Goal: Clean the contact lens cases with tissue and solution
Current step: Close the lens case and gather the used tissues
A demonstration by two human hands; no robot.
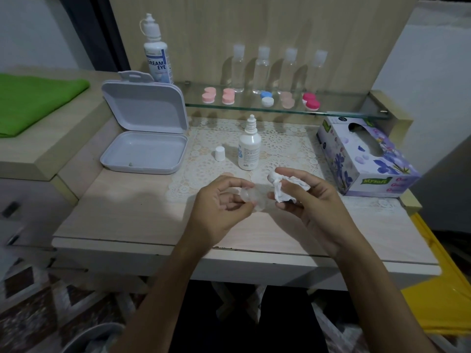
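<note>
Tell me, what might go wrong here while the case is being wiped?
1. The clear case is pinched only by the left hand fingertips above the table; it could slip and drop.
2. The small bottle stands uncapped, its cap beside it, just beyond the hands; a bump from the right hand holding the tissue might spill solution.
</note>
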